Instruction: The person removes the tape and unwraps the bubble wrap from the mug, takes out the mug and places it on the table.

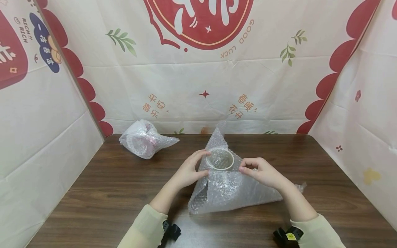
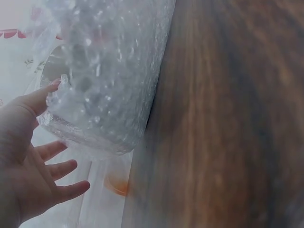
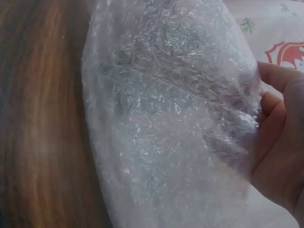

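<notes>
On the table stands a round, white-rimmed cup (image 1: 233, 161) inside a sheet of bubble wrap (image 1: 226, 193), its open mouth up. The wrap covers its front and rises to a point behind it. My left hand (image 1: 189, 172) is at the cup's left side, fingertips by the rim and thumb touching the wrap's front edge; in the left wrist view its other fingers are spread and fairly straight. On the right, my right hand (image 1: 260, 170) pinches the wrap's upper edge between thumb and fingers. The cup's body is hidden by the wrap.
Another bundle in bubble wrap (image 1: 145, 139), with something pinkish inside, lies at the back left of the brown wooden table (image 1: 102, 196). A printed cloth (image 1: 186, 79) hangs behind the table and at both sides. The wrap's tail extends right, under my right forearm.
</notes>
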A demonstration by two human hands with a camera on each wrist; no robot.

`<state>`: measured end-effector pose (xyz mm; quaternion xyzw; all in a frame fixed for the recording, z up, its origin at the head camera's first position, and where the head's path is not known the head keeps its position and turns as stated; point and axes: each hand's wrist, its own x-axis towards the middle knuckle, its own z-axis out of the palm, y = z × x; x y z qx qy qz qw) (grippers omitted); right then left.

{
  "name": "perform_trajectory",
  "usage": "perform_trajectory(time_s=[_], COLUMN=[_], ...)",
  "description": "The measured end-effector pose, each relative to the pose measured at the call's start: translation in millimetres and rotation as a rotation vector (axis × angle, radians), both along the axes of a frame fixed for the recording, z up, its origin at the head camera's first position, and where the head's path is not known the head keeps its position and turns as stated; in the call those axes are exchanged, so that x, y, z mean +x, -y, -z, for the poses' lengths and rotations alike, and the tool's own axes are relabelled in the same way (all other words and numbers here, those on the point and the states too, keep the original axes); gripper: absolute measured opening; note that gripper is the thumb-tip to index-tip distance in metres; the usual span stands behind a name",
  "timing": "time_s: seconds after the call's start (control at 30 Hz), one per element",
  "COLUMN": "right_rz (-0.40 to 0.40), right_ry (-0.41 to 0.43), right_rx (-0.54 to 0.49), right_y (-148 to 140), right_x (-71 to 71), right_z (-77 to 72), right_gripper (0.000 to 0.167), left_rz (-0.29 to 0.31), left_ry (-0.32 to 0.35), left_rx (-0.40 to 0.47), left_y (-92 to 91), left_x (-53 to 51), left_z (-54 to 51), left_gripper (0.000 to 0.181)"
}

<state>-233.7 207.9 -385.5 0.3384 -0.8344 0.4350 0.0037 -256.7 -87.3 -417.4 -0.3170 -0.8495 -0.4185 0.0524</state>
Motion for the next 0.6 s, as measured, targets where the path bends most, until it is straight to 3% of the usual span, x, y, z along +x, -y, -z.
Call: perform_trajectory(time_s=[0.27, 0.6], right_rz=[-0.032, -0.009], right_ry=[0.011, -0.035], right_rx=[0.049, 0.048], right_y=[9, 13], right_x=[3.8, 2.9], right_z=[6.5, 11.9], right_gripper=[0.005, 0.014], left_rz=[0.0, 0.021], left_ry=[-0.008, 0.024], left_rx=[-0.001, 0.034], left_y=[-0.1, 1.6], left_x=[-0.7, -1.1], left_z=[-0.1, 0.2], left_gripper=[0.06, 0.06])
